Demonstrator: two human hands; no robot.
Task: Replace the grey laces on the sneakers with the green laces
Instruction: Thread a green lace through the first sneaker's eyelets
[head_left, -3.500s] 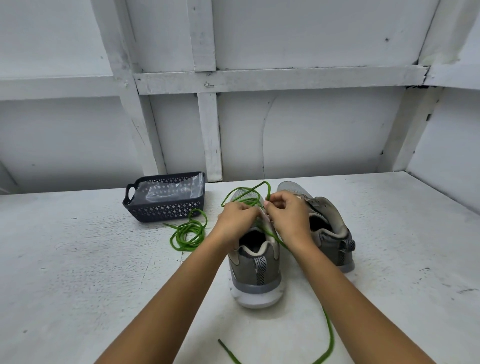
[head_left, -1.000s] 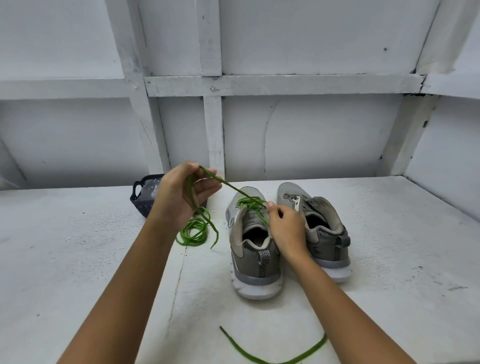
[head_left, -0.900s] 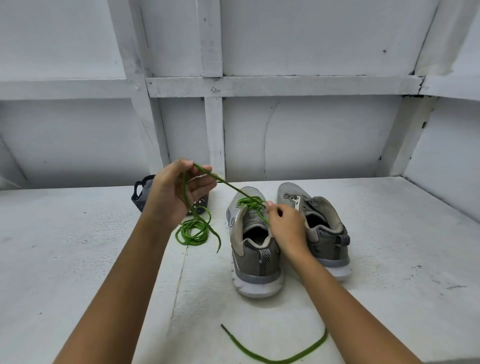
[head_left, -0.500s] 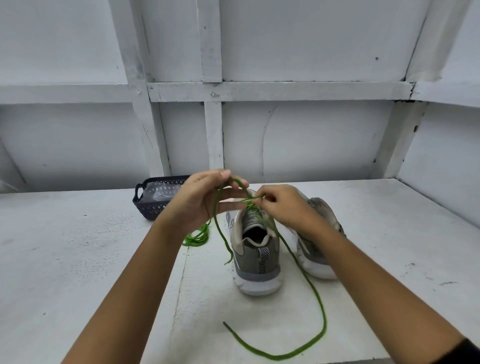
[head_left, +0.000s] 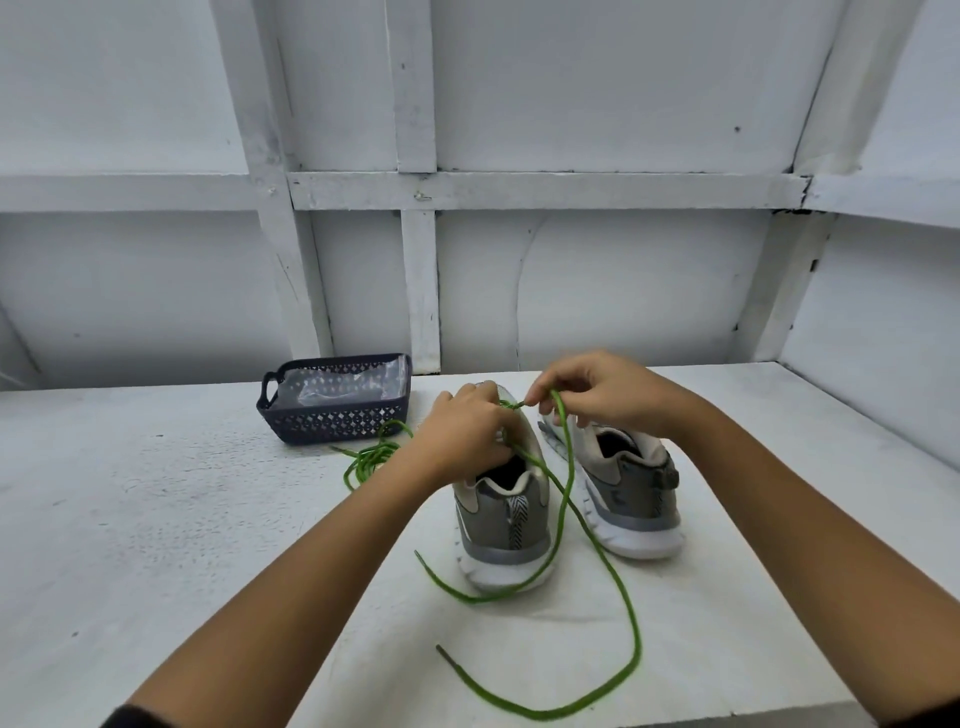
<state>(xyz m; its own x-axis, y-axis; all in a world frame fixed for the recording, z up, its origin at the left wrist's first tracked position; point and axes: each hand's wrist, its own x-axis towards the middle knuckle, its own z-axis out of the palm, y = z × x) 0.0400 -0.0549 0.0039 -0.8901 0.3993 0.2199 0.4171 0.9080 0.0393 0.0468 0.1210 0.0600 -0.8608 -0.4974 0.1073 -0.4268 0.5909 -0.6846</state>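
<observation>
Nearest, along the bottom of the frame: two forearms reaching in from the lower corners. Between them, two slack tails of the green lace strewn over the white counter, both ends lying loose at lower centre.

Just beyond, at centre: left sneaker, upright, heel toward the camera. Right sneaker just beside it toward the right of the frame, a narrow gap showing between the soles.

Over the left shoe's throat: left hand, fingers curled down onto the tongue area, seemingly gripping the lace at the spot of one tail's exit from beneath it. Eyelets hidden behind the knuckles. Slightly higher and to the right: right hand, thumb and forefinger pinching the other strand, bent over the fingers and dropping to the counter. A short stretch of lace drawn between the two hands.

Probably late in lacing the left shoe: upper eyelets, or evening out the tails. No grey lace visible anywhere.

Next, likely: steady the shoe with the left hand, slide the right down to a free tip, and aim it at the next eyelet without loosening the threaded rows.

Farther back, left of centre: second green lace coiled on the counter, presumably for the right sneaker; lacing there unclear from this angle. Behind it, a dark perforated basket with clear plastic inside, against the white panelled wall.
</observation>
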